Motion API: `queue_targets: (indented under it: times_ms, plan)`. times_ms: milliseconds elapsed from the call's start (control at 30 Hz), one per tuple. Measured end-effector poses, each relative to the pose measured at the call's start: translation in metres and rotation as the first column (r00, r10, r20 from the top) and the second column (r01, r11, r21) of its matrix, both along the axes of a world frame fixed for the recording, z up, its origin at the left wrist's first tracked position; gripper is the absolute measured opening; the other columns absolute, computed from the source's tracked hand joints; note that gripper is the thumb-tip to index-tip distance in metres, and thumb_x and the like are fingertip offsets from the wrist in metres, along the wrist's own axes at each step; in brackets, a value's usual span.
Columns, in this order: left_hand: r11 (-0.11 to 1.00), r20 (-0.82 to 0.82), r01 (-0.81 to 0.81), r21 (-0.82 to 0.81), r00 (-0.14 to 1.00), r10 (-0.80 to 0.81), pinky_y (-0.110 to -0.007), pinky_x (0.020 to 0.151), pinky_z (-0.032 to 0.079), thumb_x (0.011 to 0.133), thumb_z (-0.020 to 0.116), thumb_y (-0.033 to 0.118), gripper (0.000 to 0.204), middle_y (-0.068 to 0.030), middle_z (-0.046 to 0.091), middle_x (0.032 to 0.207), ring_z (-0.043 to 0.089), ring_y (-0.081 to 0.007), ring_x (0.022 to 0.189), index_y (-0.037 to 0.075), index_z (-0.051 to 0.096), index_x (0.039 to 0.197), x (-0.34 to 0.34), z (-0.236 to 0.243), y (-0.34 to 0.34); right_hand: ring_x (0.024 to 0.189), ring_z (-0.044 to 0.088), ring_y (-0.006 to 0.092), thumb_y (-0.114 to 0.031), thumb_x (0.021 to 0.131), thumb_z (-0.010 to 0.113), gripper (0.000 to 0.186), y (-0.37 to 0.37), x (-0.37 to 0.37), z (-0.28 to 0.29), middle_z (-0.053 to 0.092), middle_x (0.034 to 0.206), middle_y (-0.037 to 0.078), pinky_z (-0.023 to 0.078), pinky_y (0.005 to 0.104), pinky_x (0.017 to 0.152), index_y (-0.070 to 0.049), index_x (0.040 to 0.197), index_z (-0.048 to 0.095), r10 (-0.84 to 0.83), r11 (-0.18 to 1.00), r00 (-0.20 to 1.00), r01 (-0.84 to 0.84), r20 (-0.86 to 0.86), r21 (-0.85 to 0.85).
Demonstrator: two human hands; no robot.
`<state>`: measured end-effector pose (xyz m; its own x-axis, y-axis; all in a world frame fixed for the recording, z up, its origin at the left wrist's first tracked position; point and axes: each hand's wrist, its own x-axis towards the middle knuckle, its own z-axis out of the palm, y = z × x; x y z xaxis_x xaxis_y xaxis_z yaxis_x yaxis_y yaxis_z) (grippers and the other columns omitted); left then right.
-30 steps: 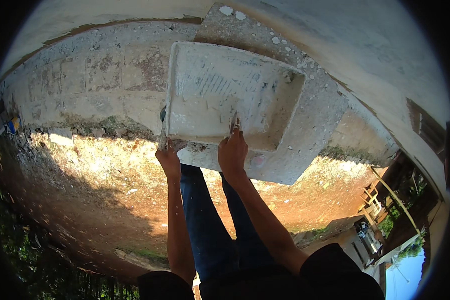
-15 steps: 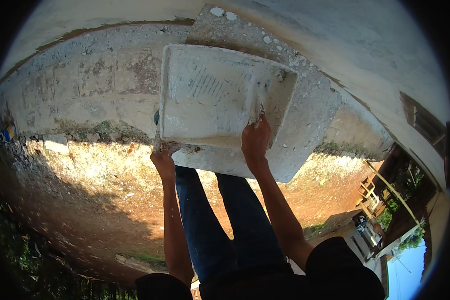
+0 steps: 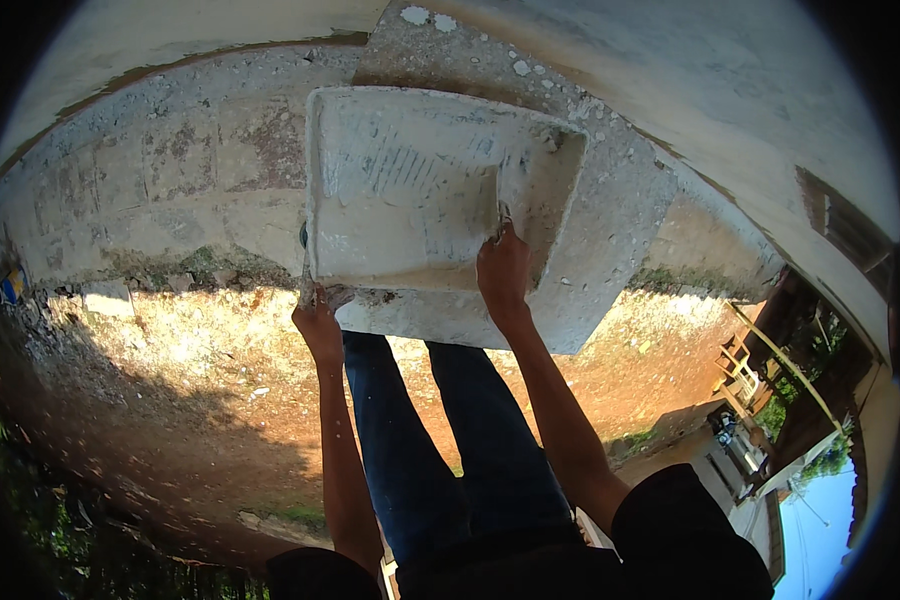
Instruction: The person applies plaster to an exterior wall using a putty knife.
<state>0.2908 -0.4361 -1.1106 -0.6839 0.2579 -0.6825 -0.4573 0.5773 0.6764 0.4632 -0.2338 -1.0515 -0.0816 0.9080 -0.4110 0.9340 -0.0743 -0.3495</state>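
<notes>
A wide shallow tray [image 3: 400, 150], smeared grey-white with paste, lies in front of me, its bottom streaked with ridged marks. My right hand [image 3: 503, 268] is closed round the handle of a scraper with a flat, coated blade [image 3: 488, 200], inside the tray on its right side. At the tray's near left corner my left hand [image 3: 317, 325] is closed, with a narrow pale piece [image 3: 307, 268] sticking up from the fingers along the tray's side. What that piece belongs to cannot be made out.
Under the tray is a spattered grey slab [image 3: 610, 240], close to a pale wall [image 3: 730, 120]. A paved ledge [image 3: 180, 160] runs off left. Sunlit reddish ground [image 3: 200, 350] lies below the ledge. A wooden chair-like frame [image 3: 738, 372] stands at the right.
The scraper's blade has turned from nearly edge-on to showing its broad face and moved left within the tray. My left hand keeps its place at the corner. The whole view has shifted slightly.
</notes>
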Motion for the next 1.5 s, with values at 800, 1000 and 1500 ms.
queue_targets:
  times_ms: [800,1000,1500]
  plan:
    - [0.986,0.031,0.136,-0.092,0.991,-0.133,-0.025,0.047,0.034,0.093,0.053,0.012,0.023,-0.0048,0.061,0.076,0.045,-0.0057,0.056,-0.009,0.061,0.095,-0.005,-0.007,-0.010,0.076,0.057,0.0486,-0.004,0.076,0.050,0.021,-0.006,0.033,0.006,0.058,0.073,0.031,0.044,0.0520,0.066,0.009,0.091,0.056,-0.130,0.990,0.982,0.138,0.139,-0.044]
    - [0.999,0.035,-0.007,0.043,0.999,0.006,-0.022,0.040,0.023,0.092,0.055,0.015,0.022,-0.0003,0.057,0.067,0.035,-0.0022,0.048,-0.005,0.062,0.088,-0.004,0.000,-0.004,0.078,0.057,0.0486,-0.002,0.075,0.049,0.022,-0.012,0.023,0.009,0.058,0.075,0.033,0.043,0.0524,0.070,0.009,0.092,0.056,-0.071,0.990,0.990,0.085,0.124,-0.116]
    - [0.999,0.028,0.015,-0.051,1.000,-0.013,-0.032,0.045,0.020,0.093,0.054,0.018,0.041,0.0040,0.031,0.053,0.026,-0.0077,0.052,0.000,0.042,0.059,-0.004,0.005,0.001,0.082,0.059,0.0469,-0.003,0.077,0.052,0.029,-0.033,-0.013,0.023,0.060,0.080,0.030,0.044,0.0493,0.071,0.012,0.101,0.055,-0.195,0.967,0.980,0.197,0.029,-0.162]
